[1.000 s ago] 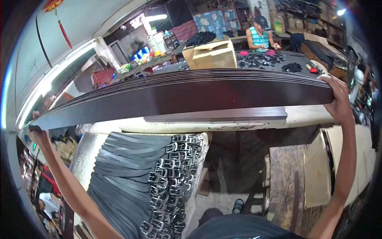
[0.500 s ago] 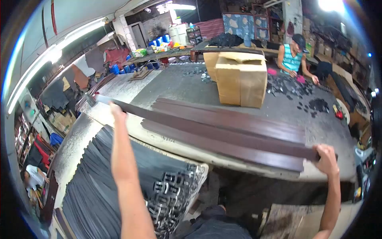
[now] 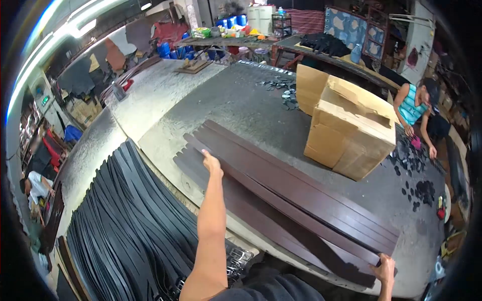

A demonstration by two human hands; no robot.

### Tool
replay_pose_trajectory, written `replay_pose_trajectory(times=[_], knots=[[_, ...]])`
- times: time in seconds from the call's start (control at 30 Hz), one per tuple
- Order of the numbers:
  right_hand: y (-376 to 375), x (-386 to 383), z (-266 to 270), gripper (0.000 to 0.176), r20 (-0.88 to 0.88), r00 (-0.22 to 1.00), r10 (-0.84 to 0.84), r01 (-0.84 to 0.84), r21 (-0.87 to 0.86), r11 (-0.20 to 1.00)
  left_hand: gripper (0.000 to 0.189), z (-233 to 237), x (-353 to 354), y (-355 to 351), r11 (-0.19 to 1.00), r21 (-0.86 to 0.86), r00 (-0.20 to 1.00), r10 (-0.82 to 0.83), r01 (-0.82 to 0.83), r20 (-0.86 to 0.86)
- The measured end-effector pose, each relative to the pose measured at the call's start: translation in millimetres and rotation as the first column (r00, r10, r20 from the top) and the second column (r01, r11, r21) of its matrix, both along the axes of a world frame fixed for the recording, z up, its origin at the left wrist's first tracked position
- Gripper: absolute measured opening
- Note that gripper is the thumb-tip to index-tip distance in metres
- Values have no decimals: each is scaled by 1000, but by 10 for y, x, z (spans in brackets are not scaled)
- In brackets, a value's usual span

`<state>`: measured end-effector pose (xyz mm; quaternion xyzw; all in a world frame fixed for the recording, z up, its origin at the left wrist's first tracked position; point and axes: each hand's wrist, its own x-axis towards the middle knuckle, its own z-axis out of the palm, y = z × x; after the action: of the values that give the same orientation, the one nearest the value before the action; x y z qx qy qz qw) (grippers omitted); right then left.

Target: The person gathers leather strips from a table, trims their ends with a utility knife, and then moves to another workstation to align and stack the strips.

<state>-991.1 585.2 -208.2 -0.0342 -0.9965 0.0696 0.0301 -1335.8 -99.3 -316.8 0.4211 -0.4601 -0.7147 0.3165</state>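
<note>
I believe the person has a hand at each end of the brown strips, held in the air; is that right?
Not quite: in the head view the brown strips lie flat on the table, the left hand and right hand at their ends.

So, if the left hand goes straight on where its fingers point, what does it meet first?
The left hand lies on the brown strips; straight on come their ends, then probably only bare table, though depth is unclear.

Strips [image 3: 291, 200] on table [image 3: 165, 95], box [image 3: 346, 128] behind
</note>
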Motion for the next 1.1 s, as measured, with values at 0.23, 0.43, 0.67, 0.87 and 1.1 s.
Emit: replay_pose_trajectory(times=[0.23,0.43,0.67,0.87,1.1], knots=[[433,-278,-668,49,160,987,34,-42,49,998,52,-312,-121,65,987,-120,882,-41,110,469],[331,-440,-723,46,338,941,-19,-11,87,996,50,-252,-163,27,993,-106,941,-7,45,338],[631,-390,-1161,46,79,982,169,-179,146,973,59,-175,-220,182,920,-384,873,120,82,472],[507,-348,-1111,51,241,967,-81,65,72,995,60,-506,-265,214,879,-477,938,154,14,311],[448,-290,-1128,51,144,987,-72,57,106,993,59,-415,-57,405,937,-351,977,69,6,201]])
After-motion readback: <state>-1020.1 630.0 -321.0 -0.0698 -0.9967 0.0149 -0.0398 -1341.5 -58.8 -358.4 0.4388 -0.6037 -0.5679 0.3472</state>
